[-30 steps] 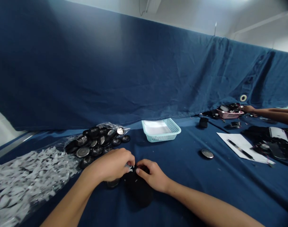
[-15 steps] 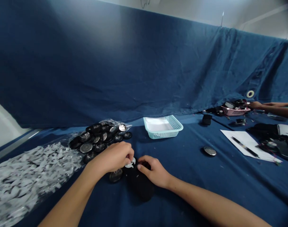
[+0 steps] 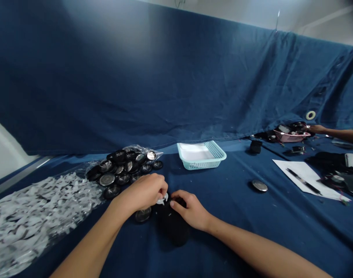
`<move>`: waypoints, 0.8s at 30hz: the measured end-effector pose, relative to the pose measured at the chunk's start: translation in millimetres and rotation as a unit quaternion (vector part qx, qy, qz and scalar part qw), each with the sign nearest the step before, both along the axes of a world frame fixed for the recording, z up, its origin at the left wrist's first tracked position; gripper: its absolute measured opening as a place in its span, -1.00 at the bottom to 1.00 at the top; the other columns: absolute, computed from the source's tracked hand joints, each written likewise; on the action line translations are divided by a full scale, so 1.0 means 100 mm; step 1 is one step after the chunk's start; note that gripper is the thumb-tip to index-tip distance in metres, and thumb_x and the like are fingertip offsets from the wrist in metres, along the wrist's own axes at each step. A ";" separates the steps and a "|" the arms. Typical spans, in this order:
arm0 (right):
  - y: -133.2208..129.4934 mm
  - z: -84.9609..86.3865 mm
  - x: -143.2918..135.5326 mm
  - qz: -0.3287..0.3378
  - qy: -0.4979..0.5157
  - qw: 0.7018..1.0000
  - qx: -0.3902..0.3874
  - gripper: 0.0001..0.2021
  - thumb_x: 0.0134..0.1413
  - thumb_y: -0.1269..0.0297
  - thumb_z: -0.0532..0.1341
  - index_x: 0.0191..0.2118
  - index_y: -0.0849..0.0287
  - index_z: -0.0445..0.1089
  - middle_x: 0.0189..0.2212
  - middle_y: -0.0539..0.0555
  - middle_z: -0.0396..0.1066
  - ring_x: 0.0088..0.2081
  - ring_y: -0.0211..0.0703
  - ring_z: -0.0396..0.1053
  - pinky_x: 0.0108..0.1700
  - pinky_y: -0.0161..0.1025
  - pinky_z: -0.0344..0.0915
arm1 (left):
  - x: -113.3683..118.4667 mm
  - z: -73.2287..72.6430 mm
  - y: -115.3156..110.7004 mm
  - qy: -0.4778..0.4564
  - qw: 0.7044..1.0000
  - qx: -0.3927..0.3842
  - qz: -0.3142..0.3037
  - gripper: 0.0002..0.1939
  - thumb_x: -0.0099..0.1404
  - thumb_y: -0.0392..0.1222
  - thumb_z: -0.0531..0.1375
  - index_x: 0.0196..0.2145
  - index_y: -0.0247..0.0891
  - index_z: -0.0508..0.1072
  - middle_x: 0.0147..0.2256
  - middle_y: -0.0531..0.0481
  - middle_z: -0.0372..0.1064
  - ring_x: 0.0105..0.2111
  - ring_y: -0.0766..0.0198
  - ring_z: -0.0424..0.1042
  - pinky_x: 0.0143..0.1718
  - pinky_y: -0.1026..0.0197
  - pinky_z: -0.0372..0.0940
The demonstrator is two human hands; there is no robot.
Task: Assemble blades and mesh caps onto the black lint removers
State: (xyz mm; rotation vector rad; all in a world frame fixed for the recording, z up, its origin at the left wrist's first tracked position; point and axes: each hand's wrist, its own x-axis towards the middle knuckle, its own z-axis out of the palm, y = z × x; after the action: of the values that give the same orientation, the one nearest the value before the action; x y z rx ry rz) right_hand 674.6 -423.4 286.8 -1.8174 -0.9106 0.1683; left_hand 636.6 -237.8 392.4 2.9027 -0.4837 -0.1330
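Black rounded piece [image 3: 176, 231] is lying on the blue cloth [image 3: 222, 204], looking dull and dark, with a tiny pale speck [image 3: 169, 214]. The left hand [image 3: 147, 190] is pinching a white bit [image 3: 162, 200] by the piece's far end. The right hand [image 3: 193, 211] is touching its edge; I can't tell if those fingers are gripping.

Lower centre: left hand [image 3: 149, 191] pinching a white piece [image 3: 161, 200] by a black object [image 3: 173, 229], right hand [image 3: 192, 212] holding that object; black discs [image 3: 107, 179] centre-left, white strips [image 3: 34, 216] lower left, blue basket [image 3: 203, 165] centre.
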 end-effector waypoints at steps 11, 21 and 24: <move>0.00 -0.03 0.00 0.005 -0.016 1.000 0.000 -0.85 0.18 0.32 0.17 -0.15 0.15 0.42 -0.30 0.02 0.45 -0.28 -0.20 0.39 -0.20 -0.28 0.29 | -0.06 0.09 0.03 0.039 0.998 -0.041 0.003 -0.78 0.17 -0.28 0.15 -0.24 -0.10 0.51 -0.31 0.03 0.47 -0.34 0.20 0.43 -0.33 0.24 0.21; -0.01 -0.04 0.02 0.013 -0.015 1.000 0.002 -0.83 0.18 0.32 0.17 -0.12 0.14 0.43 -0.28 0.03 0.46 -0.26 -0.18 0.40 -0.17 -0.26 0.29 | -0.12 0.28 -0.04 0.109 0.991 -0.078 -0.012 -0.77 0.20 -0.19 0.17 -0.17 -0.12 0.50 -0.25 0.05 0.51 -0.43 0.30 0.42 -0.39 0.28 0.21; -0.01 -0.03 0.01 0.013 -0.012 1.000 0.000 -0.83 0.18 0.31 0.18 -0.12 0.15 0.43 -0.28 0.03 0.46 -0.26 -0.18 0.40 -0.18 -0.26 0.29 | -0.12 0.29 -0.05 0.110 0.991 -0.080 -0.009 -0.75 0.22 -0.15 0.15 -0.15 -0.13 0.51 -0.27 0.04 0.51 -0.44 0.31 0.41 -0.40 0.29 0.21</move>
State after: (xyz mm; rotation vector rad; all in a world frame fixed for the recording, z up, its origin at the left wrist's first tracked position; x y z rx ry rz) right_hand 675.8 -424.6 283.7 -1.8111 -0.9513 0.1620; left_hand 624.4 -242.5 421.3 2.6869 -0.4586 -0.3946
